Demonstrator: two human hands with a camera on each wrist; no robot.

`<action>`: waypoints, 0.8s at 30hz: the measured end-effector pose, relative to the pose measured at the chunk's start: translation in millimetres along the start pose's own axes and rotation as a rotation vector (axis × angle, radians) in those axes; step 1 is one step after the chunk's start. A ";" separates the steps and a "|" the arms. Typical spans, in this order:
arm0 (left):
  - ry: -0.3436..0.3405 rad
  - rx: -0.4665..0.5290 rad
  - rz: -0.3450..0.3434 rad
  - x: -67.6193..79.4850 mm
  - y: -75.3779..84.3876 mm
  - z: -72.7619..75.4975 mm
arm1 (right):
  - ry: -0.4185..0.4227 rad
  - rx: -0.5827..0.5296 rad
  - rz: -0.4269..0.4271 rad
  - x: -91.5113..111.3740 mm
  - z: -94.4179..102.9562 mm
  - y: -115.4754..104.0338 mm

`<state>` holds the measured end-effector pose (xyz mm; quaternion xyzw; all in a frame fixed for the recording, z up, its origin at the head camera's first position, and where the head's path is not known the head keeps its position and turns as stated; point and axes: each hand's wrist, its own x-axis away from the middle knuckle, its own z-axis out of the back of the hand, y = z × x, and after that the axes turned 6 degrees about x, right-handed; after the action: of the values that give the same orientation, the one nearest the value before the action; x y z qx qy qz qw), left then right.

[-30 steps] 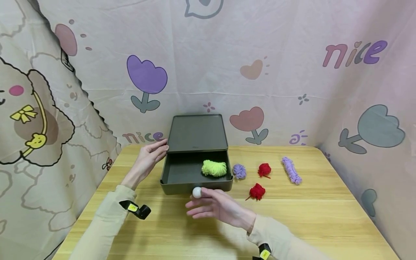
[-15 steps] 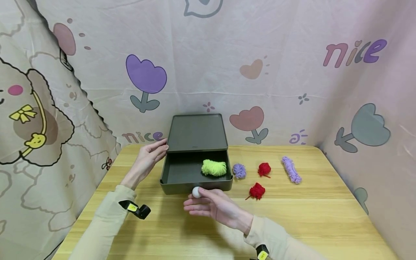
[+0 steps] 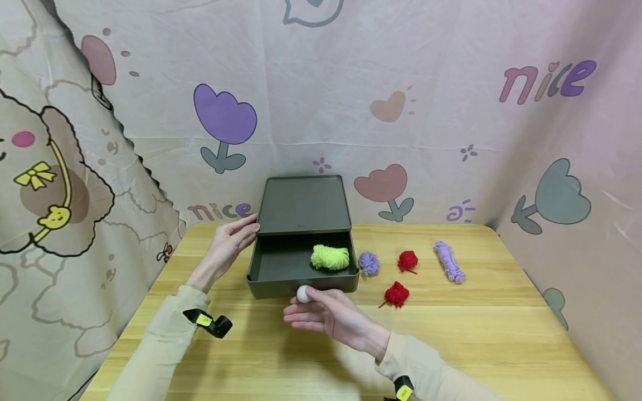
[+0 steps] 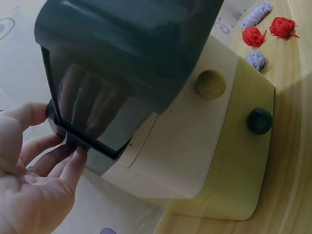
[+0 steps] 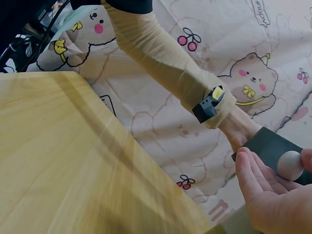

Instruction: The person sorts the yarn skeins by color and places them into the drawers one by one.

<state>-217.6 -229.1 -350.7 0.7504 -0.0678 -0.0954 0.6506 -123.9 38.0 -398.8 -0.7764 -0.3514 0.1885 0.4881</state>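
In the head view a small drawer cabinet (image 3: 306,203) has its dark grey top drawer (image 3: 281,288) pulled out. A bundle of neon-yellow yarn (image 3: 330,258) lies in the drawer's right part. My right hand (image 3: 338,317) pinches the white knob (image 3: 303,294) on the drawer front between thumb and fingers; the right wrist view shows this white knob (image 5: 290,165) too. My left hand (image 3: 228,245) rests against the cabinet's left side near its top front corner. Seen from the left wrist, the fingertips of my left hand (image 4: 41,180) touch the cabinet's dark edge.
Right of the cabinet on the wooden table (image 3: 451,345) lie a purple yarn ball (image 3: 369,264), a red yarn ball (image 3: 408,260), a nearer red one (image 3: 397,294) and a purple yarn bundle (image 3: 450,262). Below the drawer are a pale drawer (image 4: 180,136) and a yellow drawer (image 4: 241,161).
My right hand has shifted slightly left, its thumb further over the white knob. My left hand, the drawer and the yarn look nearly the same.
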 end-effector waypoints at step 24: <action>0.001 -0.005 -0.007 1.1 -0.6 -0.3 | 0.031 0.001 0.037 -17.3 13.0 -3.4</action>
<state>-216.5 -229.0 -351.3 0.7489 -0.0645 -0.0976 0.6522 -145.2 34.4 -402.6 -0.7856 -0.3290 0.1854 0.4901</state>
